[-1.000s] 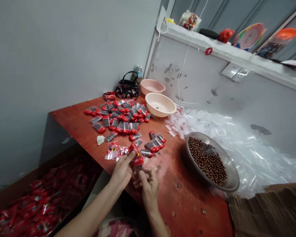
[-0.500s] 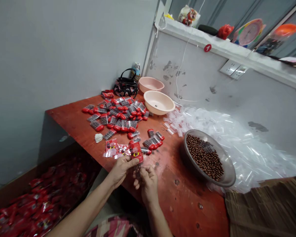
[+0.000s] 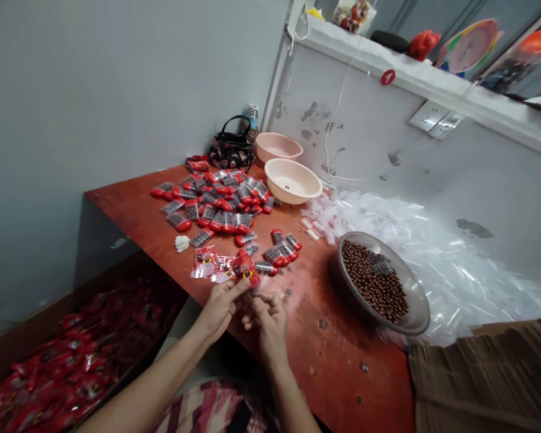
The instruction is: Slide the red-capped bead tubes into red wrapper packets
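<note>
Left hand (image 3: 220,308): thumb and fingers pinch the near end of a glossy red printed plastic packet (image 3: 246,268); most projects beyond the fingertips. Right hand (image 3: 271,322): curled just beside; grip blurred, cannot tell.

Glossy red packet (image 3: 246,268) — yellow-and-black print, tilted, pinched in left hand (image 3: 220,305).

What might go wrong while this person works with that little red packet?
The left hand holds the red packet near the edge of the table, so if the grip slipped it might fall off. The grey bowl is full of loose brown balls; a knock could scatter them. Clear plastic pieces are heaped close beside the bowl, so a few might slide in.
</note>
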